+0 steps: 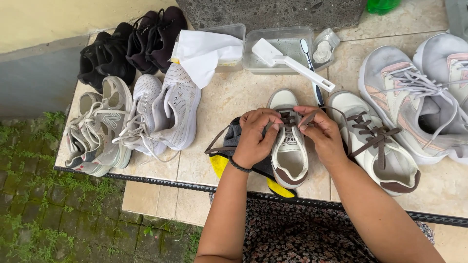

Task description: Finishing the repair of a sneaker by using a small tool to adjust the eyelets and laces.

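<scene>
A white sneaker [289,156] with brown trim lies toe-away on a tiled ledge [234,102], directly in front of me. My left hand [256,138] rests on its left side and pinches a brown lace at the eyelets. My right hand [321,132] pinches the other part of the brown lace [308,118] just above the tongue. The lace's loose end [217,141] trails out to the left. The matching sneaker [378,141], laced in brown, lies to the right of my right hand.
A grey and yellow cloth [229,146] lies under my left hand. Grey and white sneakers [136,117] and black shoes [131,46] sit left; pink-grey sneakers [414,97] sit right. Behind are clear tubs [280,61], a white brush [292,63], a toothbrush [308,56] and a white cloth [204,53].
</scene>
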